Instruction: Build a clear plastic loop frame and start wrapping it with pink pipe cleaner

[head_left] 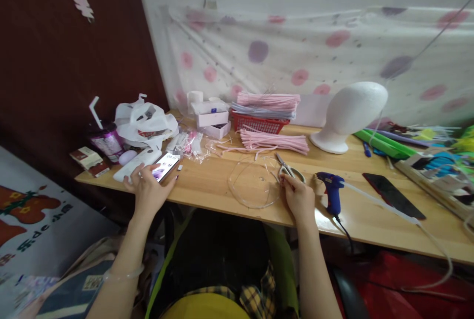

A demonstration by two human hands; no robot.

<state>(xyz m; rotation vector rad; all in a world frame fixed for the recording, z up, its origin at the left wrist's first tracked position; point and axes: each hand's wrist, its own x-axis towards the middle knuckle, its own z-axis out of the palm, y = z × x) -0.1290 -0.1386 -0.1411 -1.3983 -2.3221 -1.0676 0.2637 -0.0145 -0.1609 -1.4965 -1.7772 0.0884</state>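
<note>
My left hand [150, 185] is closed around the lower edges of a phone [166, 165] with a lit screen, at the left of the table. A white oblong case [135, 165] lies under the left fingers. My right hand [296, 193] has its fingertips pinched together at the end of a thin clear wire [237, 198], which lies in loose loops on the wood. Scissors [284, 166] with greenish handles lie against the right fingers, blades pointing away; the hand partly hides the handles. A blue hot glue gun [331, 190] lies just right of that hand.
Pink pipe cleaners [274, 141] lie before a red basket [255, 124] holding more. A white foam head [348, 116] stands behind the glue gun. A dark phone [394, 194] and a wooden tray [425, 180] are at right. A purple cup [105, 141] and white plastic bag [144, 121] stand left.
</note>
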